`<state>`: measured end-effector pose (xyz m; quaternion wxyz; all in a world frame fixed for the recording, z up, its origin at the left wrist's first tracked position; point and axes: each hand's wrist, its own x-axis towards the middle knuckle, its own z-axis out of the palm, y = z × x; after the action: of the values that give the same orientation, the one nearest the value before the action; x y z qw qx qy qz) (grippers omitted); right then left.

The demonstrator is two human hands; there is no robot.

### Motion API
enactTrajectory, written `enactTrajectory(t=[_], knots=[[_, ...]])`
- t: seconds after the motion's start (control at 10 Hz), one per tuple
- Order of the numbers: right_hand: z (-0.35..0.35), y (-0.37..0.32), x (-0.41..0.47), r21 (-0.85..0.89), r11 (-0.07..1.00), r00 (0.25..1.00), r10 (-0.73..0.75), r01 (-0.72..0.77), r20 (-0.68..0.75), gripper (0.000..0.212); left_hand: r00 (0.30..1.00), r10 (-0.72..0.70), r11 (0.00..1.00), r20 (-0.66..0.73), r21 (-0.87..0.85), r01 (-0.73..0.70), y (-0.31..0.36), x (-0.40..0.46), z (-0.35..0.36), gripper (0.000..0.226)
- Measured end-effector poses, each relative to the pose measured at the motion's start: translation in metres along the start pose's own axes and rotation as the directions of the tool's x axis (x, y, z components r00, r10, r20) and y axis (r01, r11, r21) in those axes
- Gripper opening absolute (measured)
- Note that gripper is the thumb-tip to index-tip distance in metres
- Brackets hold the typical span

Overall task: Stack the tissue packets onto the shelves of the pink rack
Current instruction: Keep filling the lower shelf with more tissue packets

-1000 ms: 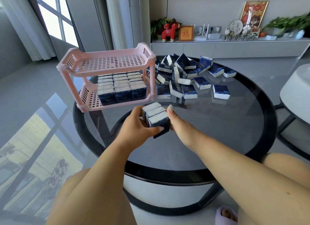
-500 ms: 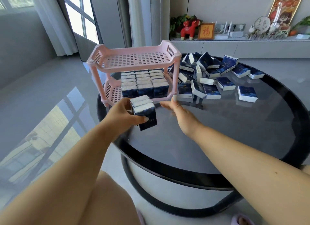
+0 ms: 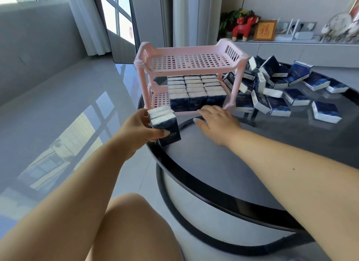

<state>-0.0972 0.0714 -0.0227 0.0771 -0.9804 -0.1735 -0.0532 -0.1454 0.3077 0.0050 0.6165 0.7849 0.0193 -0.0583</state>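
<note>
Daylight from tall windows falls across a grey floor and onto a round dark glass worktop (image 3: 262, 159), where the pink rack (image 3: 191, 66) stands as the landmark for everything else.

Left hand (image 3: 136, 132) first: its grip is curled round a small bundle of tissue packets (image 3: 164, 124), thumb across the dark front face and fingers behind, so the bundle is clamped upright just in front of the rack's near left leg, at the worktop's edge (it looks like three packets pressed together, though the back one is partly hidden). Right hand (image 3: 215, 120) lies low and spread, fingers relaxed and holding nothing, with its fingertips at or touching the front rim of the rack's lower shelf (image 3: 159, 100), just before the packets stored there.

As for progress, I judge the job somewhat under half done. The lower shelf carries three neat columns of stored packets (image 3: 196, 91) filling most of its width, with a bare strip left at the rack's left end. The upper shelf (image 3: 186, 61) holds nothing. To the right of the rack a loose heap of packets (image 3: 275, 91) still waits on the worktop, some flat, some tipped on edge, a few lying well apart from the rest. The bundle in hand seems meant for that bare strip.
</note>
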Motion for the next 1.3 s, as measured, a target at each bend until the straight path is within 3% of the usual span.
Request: enactTrajectory(t=[0.3, 0.5, 0.7, 0.9, 1.2, 1.3], knots=[[0.011, 0.001, -0.006, 0.006, 0.994, 0.992, 0.112, -0.111, -0.061, 0.057, 0.995, -0.022, 1.0, -0.094, 0.013, 0.023, -0.003, 0.009, -0.062, 0.061], [0.015, 0.001, -0.007, 0.032, 0.992, 0.99, 0.124, -0.123, -0.067, 0.06, 0.983, -0.022, 1.0, -0.184, -0.018, 0.019, 0.019, 0.065, -0.091, 0.05], [0.015, 0.001, -0.009, 0.009, 0.992, 0.989, 0.126, -0.126, -0.075, 0.061, 0.987, -0.01, 0.998, -0.162, -0.063, 0.0, 0.04, 0.114, -0.07, 0.054], [0.015, 0.0, -0.009, 0.025, 0.992, 0.988, 0.128, -0.126, -0.081, 0.061, 0.991, -0.034, 0.999, -0.127, 0.018, 0.037, 0.032, 0.14, -0.062, 0.048], [0.015, 0.0, -0.01, 0.046, 0.991, 0.987, 0.132, -0.128, -0.09, 0.061, 0.998, 0.046, 0.985, 0.029, 0.166, -0.051, 0.04, 0.152, -0.038, 0.058], [0.015, 0.0, -0.009, 0.043, 0.991, 0.988, 0.132, -0.129, -0.083, 0.061, 0.997, 0.053, 0.951, 0.05, 0.302, -0.066, 0.035, 0.163, -0.04, 0.088]])
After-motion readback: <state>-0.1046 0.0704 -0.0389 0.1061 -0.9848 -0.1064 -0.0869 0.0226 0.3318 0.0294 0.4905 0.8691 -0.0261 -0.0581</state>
